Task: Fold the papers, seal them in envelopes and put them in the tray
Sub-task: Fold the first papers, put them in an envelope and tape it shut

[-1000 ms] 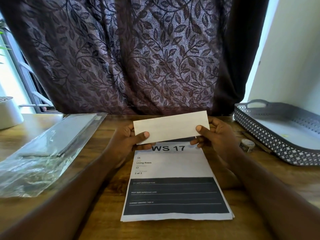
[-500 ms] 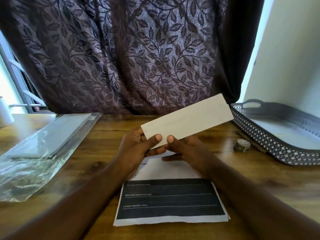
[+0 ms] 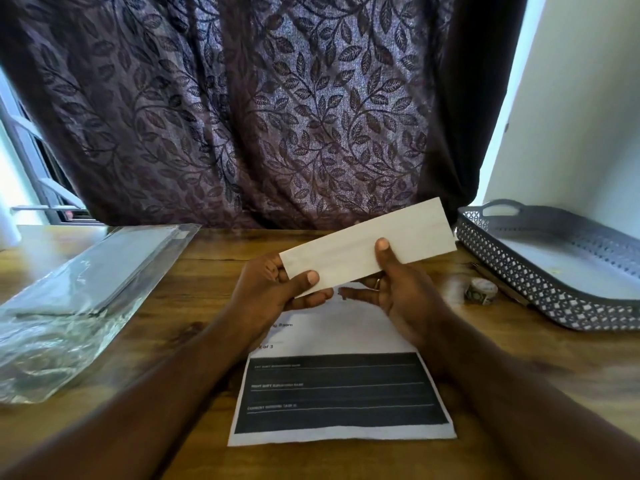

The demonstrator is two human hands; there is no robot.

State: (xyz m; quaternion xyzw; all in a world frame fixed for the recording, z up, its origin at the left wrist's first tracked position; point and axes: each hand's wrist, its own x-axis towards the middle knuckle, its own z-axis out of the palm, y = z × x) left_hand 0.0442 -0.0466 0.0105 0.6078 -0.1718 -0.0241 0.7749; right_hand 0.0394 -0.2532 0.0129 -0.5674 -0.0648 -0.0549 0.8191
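A white envelope [image 3: 360, 245] is held up above the wooden table, tilted with its right end higher. My left hand [image 3: 273, 289] pinches its lower left corner, thumb on the front. My right hand [image 3: 398, 289] holds it near the middle, thumb on the front and fingers behind. Under my hands a printed paper [image 3: 341, 393] with a dark lower block lies flat on the table. The grey lattice tray [image 3: 540, 289] stands at the right, its floor bare where visible.
A clear plastic sleeve holding flat sheets [image 3: 79, 292] lies at the left. A small tape roll [image 3: 481, 291] sits by the tray's near wall. A dark leaf-patterned curtain [image 3: 277, 116] hangs behind the table's far edge.
The envelope has tilted and shifted right toward the tray. My right hand slid from its right edge down to the left end, then back to the middle.
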